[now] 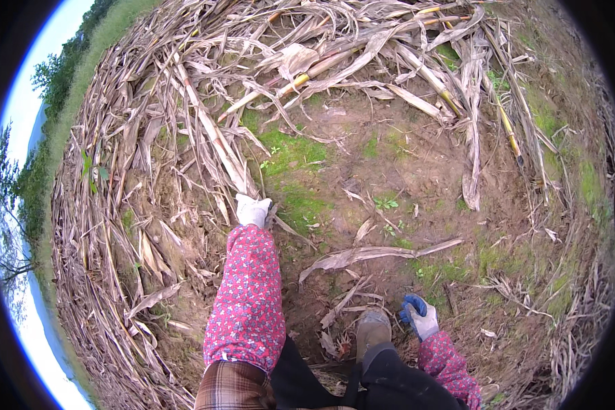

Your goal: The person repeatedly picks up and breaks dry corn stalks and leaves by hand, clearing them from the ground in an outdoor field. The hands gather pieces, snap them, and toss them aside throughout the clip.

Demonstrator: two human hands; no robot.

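My left hand, in a white work glove, is closed around the lower end of a dry corn stalk. The stalk reaches forward and slightly left into a layer of other dry stalks and leaves. Over my left forearm runs a pink floral sleeve cover. My right hand, gloved in white with blue-coated fingers, hangs low beside my boot. Its fingers are loosely curled and apart from the thumb, and nothing shows in them. A curled dry corn leaf lies on the soil ahead of the boot.
Felled corn stalks with withered leaves lie across the ground ahead and along the left. Brown soil carries moss patches and small weeds. More dry residue lies at the right. Trees stand beyond the field's left edge.
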